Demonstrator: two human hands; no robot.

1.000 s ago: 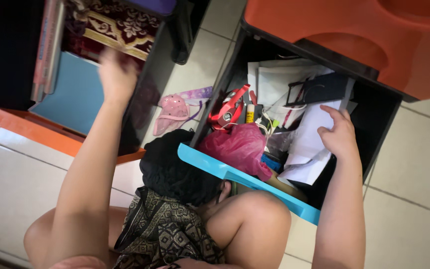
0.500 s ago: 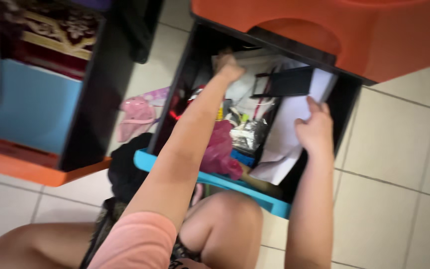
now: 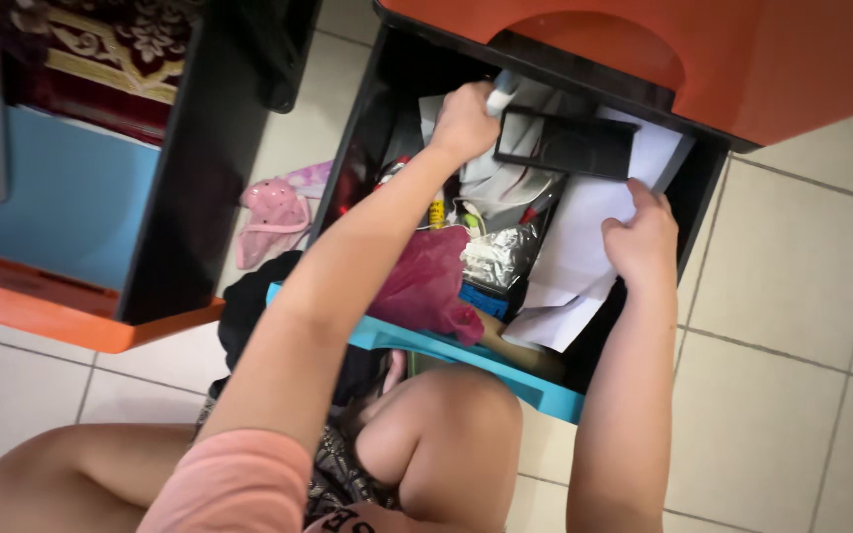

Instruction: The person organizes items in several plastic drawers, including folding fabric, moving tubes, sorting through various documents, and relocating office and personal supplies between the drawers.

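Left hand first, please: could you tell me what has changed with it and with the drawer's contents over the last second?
The left hand came over from the other cabinet into the open drawer and now grips a small white thing at the back. The right hand stayed on the white papers; the pink bag lies as before.

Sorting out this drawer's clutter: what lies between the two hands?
In the head view, a flat black rectangular frame lies between the left hand and right hand, resting on white papers.
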